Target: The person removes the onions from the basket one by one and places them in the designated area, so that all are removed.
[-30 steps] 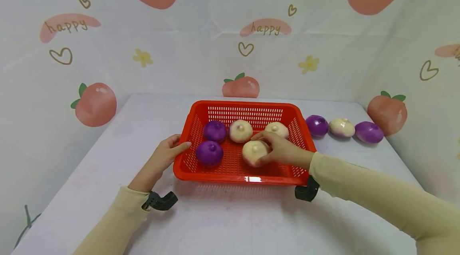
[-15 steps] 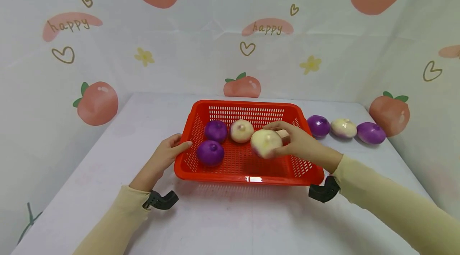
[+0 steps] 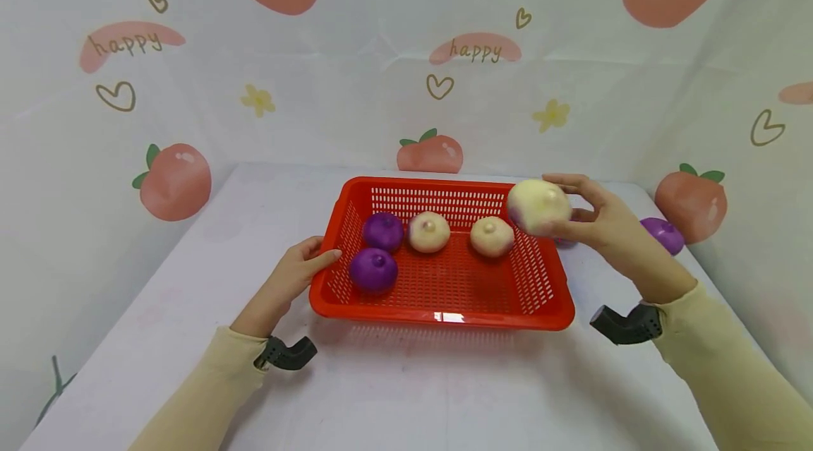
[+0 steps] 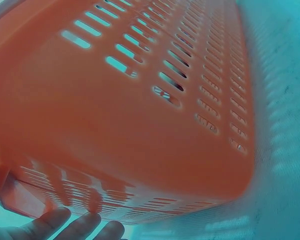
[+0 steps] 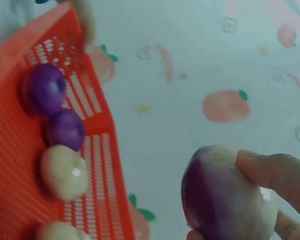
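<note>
My right hand [image 3: 612,232] holds a turnip [image 3: 538,207] between thumb and fingers, in the air over the right rim of the red plastic basket [image 3: 444,317]. In the right wrist view this turnip [image 5: 225,195] shows a purple side and a pale side. My left hand [image 3: 288,281] grips the basket's left rim, thumb over the edge; its fingers [image 4: 80,227] lie at the outer wall in the left wrist view. Inside the basket sit two purple turnips [image 3: 373,269] at the left, a pale turnip [image 3: 428,232] at the back middle and another pale turnip [image 3: 492,236] at the right.
Right of the basket, a purple turnip [image 3: 663,234] lies on the white table [image 3: 394,380]. Another purple one [image 3: 565,243] is mostly hidden behind the right hand and its turnip. A printed curtain [image 3: 356,84] hangs behind the table.
My right hand has lifted the pale turnip from the basket's front right and carried it up and rightward over the rim. The left hand stays on the basket's left rim.
</note>
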Motion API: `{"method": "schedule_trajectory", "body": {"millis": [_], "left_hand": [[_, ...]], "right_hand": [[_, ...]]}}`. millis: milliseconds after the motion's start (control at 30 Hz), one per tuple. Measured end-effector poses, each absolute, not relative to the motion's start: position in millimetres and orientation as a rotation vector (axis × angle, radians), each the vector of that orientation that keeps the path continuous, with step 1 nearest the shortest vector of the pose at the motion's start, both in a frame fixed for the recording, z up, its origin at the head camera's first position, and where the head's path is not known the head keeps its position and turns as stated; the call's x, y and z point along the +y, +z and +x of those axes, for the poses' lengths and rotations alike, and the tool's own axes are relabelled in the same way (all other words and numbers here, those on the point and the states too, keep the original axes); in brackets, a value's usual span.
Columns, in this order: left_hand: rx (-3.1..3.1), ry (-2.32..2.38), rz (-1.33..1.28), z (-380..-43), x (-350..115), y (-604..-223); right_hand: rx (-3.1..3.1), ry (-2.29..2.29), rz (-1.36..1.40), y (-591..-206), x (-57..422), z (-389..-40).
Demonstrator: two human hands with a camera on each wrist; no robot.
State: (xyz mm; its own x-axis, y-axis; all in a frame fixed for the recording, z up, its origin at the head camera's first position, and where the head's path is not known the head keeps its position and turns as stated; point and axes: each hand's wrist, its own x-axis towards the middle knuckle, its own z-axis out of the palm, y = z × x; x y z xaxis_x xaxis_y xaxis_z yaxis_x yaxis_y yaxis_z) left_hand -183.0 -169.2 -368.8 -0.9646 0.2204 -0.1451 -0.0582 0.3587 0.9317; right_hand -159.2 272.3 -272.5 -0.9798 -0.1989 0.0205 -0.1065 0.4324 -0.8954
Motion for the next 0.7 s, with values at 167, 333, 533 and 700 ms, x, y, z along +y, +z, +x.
{"method": "schedule_trajectory", "body": {"millis": [167,333,533,700], "left_hand": [[2.378,1.643,0.143,-183.1,-169.0,-369.2],[2.371,1.649,0.142,-182.5,-168.3,-369.3],[2.368,1.655,0.150,-182.8,-168.6,-369.9],[2.372,1.655,0.157,-182.9,-169.0,-369.7]], "right_hand": [[2.633,-1.728,-0.175,-276.6,300.6,-157.6],[2.453,-2.069,-0.039,-289.3,323.9,-156.4],[2.471,-2.082,0.061,-316.8,345.3,-156.7],[2.616,-1.829,0.099,-342.3,350.5,-155.1]]}}
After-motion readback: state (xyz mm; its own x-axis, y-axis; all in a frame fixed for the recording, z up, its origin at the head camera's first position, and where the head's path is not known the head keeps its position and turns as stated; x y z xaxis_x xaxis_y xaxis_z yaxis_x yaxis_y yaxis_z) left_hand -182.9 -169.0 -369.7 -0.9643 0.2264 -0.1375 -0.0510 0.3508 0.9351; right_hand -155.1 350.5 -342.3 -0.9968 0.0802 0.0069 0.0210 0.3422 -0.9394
